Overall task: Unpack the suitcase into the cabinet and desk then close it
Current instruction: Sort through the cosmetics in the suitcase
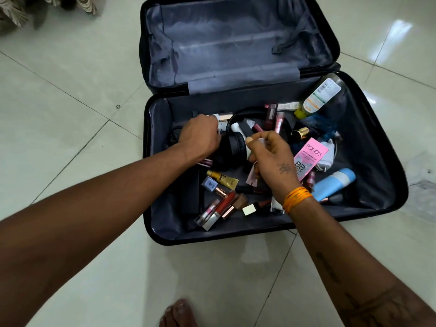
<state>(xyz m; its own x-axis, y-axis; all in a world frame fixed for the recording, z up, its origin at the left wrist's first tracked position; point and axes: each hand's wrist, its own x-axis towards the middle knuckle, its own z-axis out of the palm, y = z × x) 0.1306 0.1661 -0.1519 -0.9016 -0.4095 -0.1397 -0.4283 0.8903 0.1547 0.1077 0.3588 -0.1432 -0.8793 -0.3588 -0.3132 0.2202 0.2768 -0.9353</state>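
A black suitcase (382,185) lies open on the floor, its grey-lined lid (236,43) empty. The near half holds several cosmetics, black headphones (232,147), a pink box (310,156), a blue bottle (335,184) and a clear bottle (320,95). My left hand (199,135) reaches into the back left of the pile, fingers curled around small items there. My right hand (271,156) hovers over the middle and pinches a small white tube and a few other small cosmetics.
Glossy pale floor tiles (82,90) surround the suitcase. A patterned fabric edge (47,5) shows at the top left. Clear plastic wrapping (422,185) lies right of the case. My bare foot (178,315) is at the bottom.
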